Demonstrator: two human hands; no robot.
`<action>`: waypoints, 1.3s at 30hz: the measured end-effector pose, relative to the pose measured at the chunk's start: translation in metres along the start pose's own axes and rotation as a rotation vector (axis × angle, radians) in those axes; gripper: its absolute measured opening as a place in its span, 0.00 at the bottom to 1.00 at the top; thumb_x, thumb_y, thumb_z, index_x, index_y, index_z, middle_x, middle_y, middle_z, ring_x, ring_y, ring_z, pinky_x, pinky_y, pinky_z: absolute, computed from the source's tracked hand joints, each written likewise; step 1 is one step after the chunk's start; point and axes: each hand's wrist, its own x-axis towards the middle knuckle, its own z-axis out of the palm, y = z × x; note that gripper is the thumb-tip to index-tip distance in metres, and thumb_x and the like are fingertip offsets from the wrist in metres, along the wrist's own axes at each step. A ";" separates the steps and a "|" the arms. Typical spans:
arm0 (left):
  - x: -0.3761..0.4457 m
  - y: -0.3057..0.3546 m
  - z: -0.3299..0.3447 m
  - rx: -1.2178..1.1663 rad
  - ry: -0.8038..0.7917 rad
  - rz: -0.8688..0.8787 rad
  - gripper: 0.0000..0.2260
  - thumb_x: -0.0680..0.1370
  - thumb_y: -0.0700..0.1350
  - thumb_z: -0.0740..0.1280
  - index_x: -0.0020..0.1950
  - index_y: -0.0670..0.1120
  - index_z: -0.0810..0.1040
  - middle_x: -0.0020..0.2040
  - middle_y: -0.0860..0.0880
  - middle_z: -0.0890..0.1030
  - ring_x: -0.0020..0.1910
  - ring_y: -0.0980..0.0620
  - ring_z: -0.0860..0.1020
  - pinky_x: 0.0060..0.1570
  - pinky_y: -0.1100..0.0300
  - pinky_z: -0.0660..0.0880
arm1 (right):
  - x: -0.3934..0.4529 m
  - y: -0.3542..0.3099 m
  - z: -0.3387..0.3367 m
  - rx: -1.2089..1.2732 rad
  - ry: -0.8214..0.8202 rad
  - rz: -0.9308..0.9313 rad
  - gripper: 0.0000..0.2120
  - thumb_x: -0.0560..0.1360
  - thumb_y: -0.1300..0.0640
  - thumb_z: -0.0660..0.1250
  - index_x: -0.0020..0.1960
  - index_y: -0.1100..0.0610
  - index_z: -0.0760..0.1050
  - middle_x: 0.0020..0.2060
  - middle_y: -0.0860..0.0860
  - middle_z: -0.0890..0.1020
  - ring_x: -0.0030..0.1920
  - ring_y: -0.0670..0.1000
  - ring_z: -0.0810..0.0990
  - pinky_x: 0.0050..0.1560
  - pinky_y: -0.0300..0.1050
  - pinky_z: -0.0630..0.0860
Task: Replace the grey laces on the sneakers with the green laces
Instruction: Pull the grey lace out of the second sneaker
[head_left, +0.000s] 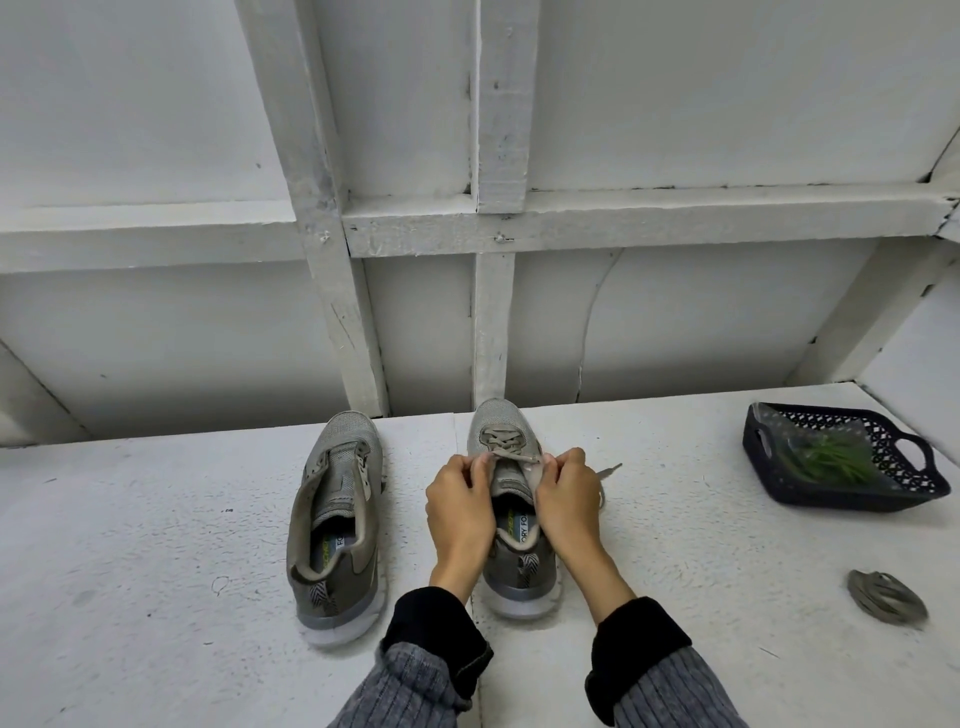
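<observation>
Head view: both hands were on the right shoe (511, 519), which stood toe-to-wall near the middle of the shelf's (156, 545) back edge. Left hand (460, 512) pinched the grey lace (506, 451) at the left eyelet row; right hand (566, 506) pinched it at the right row. Hands close together, either side of the tongue, each clamped on lace. Lower eyelets were threaded; a loose lace end (609, 471) trailed off to the right of the shoe.

Step, as I read it: unlacing the right shoe from the top down. Best done one crossing at a time, slack drawn evenly on both sides, aglet fed straight out of the eyelet rather than yanked. A steadying grip on the upper would stop the shoe skidding toward the wall.

Left shoe (337, 525) stood just beside it, parallel, already lace-free. Coiled lace (887, 596) lay near the shelf's front right, well apart from the shoes; probably that shoe's. Green laces (831, 460) sat in the basket (761, 452) at the back right corner, apparently in a clear bag.

Nothing blocked the shoe. Only snag: the basket was a long reach right, and the trailing end could catch under the right wrist.
</observation>
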 end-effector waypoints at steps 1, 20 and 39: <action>-0.001 0.001 0.000 -0.018 0.016 -0.028 0.15 0.80 0.55 0.63 0.43 0.45 0.78 0.38 0.48 0.81 0.40 0.45 0.78 0.39 0.54 0.70 | 0.000 -0.001 0.001 0.020 0.005 0.022 0.11 0.82 0.57 0.57 0.52 0.66 0.71 0.48 0.64 0.81 0.48 0.61 0.79 0.38 0.44 0.64; 0.012 0.005 -0.008 0.146 -0.148 0.207 0.10 0.75 0.59 0.68 0.52 0.57 0.77 0.48 0.58 0.79 0.45 0.57 0.78 0.45 0.55 0.76 | -0.007 0.004 0.001 0.348 0.053 0.144 0.12 0.80 0.56 0.62 0.44 0.63 0.73 0.33 0.46 0.73 0.35 0.41 0.70 0.36 0.41 0.60; 0.033 0.025 -0.015 0.088 -0.031 0.077 0.06 0.78 0.47 0.64 0.54 0.51 0.77 0.50 0.56 0.80 0.50 0.53 0.79 0.48 0.56 0.73 | -0.004 0.009 0.004 0.340 0.017 0.088 0.14 0.81 0.55 0.60 0.38 0.57 0.66 0.30 0.48 0.72 0.32 0.47 0.70 0.32 0.40 0.64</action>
